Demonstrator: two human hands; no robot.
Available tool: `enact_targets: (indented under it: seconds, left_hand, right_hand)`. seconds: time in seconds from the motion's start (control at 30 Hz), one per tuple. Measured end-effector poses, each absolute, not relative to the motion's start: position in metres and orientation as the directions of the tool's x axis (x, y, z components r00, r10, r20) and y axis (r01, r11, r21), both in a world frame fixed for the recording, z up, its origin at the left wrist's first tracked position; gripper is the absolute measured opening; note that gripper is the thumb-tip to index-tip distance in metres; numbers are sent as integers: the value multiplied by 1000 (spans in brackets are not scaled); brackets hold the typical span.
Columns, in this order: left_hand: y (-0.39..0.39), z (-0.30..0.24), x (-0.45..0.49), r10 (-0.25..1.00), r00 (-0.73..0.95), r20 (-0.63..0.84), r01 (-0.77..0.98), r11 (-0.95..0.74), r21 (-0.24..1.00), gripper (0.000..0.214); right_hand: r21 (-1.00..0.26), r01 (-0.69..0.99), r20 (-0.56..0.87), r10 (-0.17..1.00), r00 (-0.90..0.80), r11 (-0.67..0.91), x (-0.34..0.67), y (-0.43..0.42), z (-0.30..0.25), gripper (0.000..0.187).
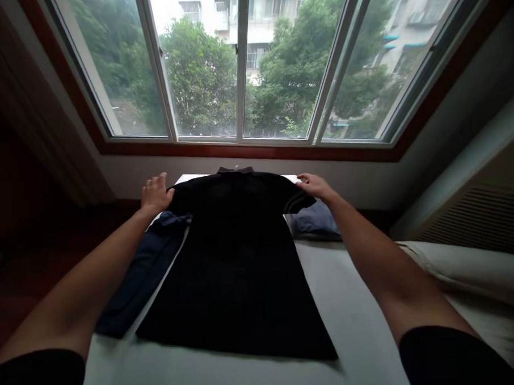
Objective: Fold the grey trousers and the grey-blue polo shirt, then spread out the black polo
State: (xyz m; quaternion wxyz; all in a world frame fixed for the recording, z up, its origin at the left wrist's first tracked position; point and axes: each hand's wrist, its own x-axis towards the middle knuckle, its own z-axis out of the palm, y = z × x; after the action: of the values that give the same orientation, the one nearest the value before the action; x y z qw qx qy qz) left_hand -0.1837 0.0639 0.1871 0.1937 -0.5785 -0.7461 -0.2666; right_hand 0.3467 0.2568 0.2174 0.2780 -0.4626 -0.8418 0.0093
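A black short-sleeved shirt point(238, 261) lies flat on a white bed point(356, 318), collar toward the window. My left hand point(155, 192) rests at the shirt's left shoulder, fingers stretched out and apart. At the right shoulder, my right hand point(314, 185) pinches the edge of the sleeve. Both arms reach forward on either side of the shirt.
A dark blue garment point(141, 277) lies beside the shirt on the left, partly under it. A blue-grey cloth point(315, 221) lies behind the right sleeve. A cream pillow point(469, 274) sits at right. A wide window point(243, 68) fills the far wall.
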Motion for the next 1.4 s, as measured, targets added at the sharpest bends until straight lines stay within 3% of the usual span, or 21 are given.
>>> enact_targets:
  seconds: [0.13,0.27,0.43,0.73,0.93,1.03,1.13,1.23,1.4]
  left_hand:
    - [66,122,-127,909,73,410,991,-112,71,42]
    - [18,56,-75,901,383,206,902,-413,129,49]
    - [-53,23,-48,862,483,153,847,-504,168,63]
    - [-129,22,-27,861,494,121,854,-507,116,69]
    - [-153,21,-25,856,499,133,846,-514,138,72]
    - [-136,30,-40,873,444,203,865,-476,156,66]
    - [-89,45,-76,897,298,328,916,-365,166,49]
    - [-30,55,-123,911,111,397,970,-186,155,46]
    - [45,49,-177,944,-157,290,986,134,99,57]
  right_hand:
    - [-212,823,438,804,-402,527,318,240,170,33]
    - [-269,642,262,696,-669,718,304,187,98,34]
    - [-331,513,274,601,-751,792,310,109,31,50]
    - [-204,610,178,642,-746,766,328,11,13,63]
    - [-261,589,180,638,-749,765,339,-12,14,61]
    - [-352,580,260,672,-693,735,339,14,25,47]
    - [-412,582,382,712,-588,701,336,65,46,31]
    - [-395,673,462,769,-442,625,331,127,65,27]
    - [-322,864,377,889,-259,387,317,213,81,32]
